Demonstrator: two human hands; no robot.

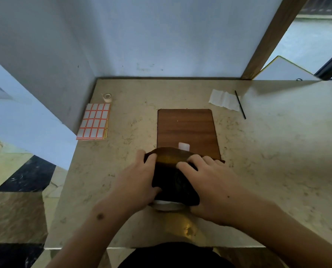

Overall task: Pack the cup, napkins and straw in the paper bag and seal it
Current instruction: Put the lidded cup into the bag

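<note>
A brown paper bag lies on the table just in front of me, its far end opened up. A white cup shows at the bag's near end, mostly hidden by the bag. My left hand grips the bag's left side, fingers curled over its far edge. My right hand lies over the bag's right side, fingers spread and bent on the top. White napkins lie at the back right, with a thin black straw beside them. A white sticker sits on the board.
A brown wooden board lies flat behind the bag. A sheet of red-bordered labels and a small tape roll are at the back left near the wall. The table's left edge drops to a tiled floor.
</note>
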